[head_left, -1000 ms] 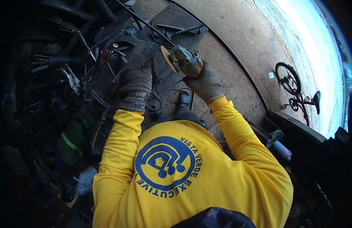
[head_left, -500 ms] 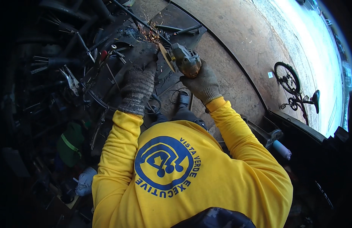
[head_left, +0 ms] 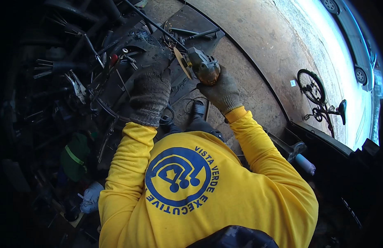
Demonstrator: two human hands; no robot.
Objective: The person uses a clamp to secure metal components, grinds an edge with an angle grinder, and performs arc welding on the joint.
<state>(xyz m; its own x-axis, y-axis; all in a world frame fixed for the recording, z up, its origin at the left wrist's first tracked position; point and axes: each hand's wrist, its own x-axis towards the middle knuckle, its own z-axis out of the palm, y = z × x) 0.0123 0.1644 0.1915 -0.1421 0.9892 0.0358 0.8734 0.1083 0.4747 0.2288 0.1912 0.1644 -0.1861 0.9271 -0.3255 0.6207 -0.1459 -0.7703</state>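
My right hand (head_left: 222,91), in a grey knit glove, is wrapped round the body of an angle grinder (head_left: 203,68). The grinder's thin tan disc (head_left: 182,63) stands nearly edge-on, beside a dark metal surface. My left hand (head_left: 151,95), in a striped grey-brown glove, is closed at the near edge of a dark piece of metal (head_left: 156,56). Its fingertips are lost in shadow, so what it grips cannot be made out. No sparks show at the disc. A long dark rod (head_left: 154,22) slants down toward the grinder head.
Pliers-like locking clamps (head_left: 78,87) and loose metal rods crowd the dark bench at left. Metal bars (head_left: 201,33) lie on a dark sheet beyond the grinder. A cable (head_left: 168,113) loops near my feet. To the right are a bicycle (head_left: 317,97) and a car (head_left: 352,39).
The orange sparks at the disc have gone. My left hand has drawn back slightly from the disc, while the right hand and grinder barely shifted. More of the car shows at upper right.
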